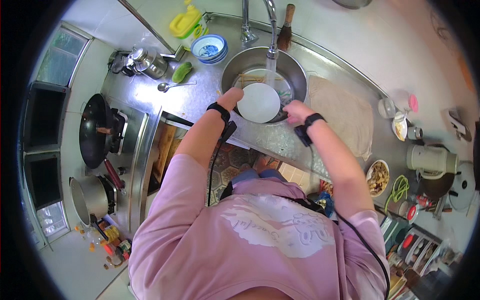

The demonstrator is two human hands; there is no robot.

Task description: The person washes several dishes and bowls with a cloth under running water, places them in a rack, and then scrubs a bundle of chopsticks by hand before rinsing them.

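Both my hands are over a round stainless steel sink point(302, 71) as water runs from the faucet point(272, 52). My left hand point(231, 98) grips the left edge of a white plate point(258, 102), its fingers partly hidden behind the rim. To the right of the plate, my right hand point(296, 111) has its fingers curled near the sink's edge; whether they hold anything is hard to tell. Wooden chopsticks point(251, 78) lie in the sink behind the plate. Stacked blue and white bowls point(209, 48) stand on the counter at the sink's back left.
A cucumber point(182, 72) and a spoon point(176, 86) lie left of the sink. A brush point(287, 28) leans behind it. A beige cloth point(341, 112) covers counter at right, with a bowl of food point(378, 178) beyond. The wok point(95, 131) is at far left.
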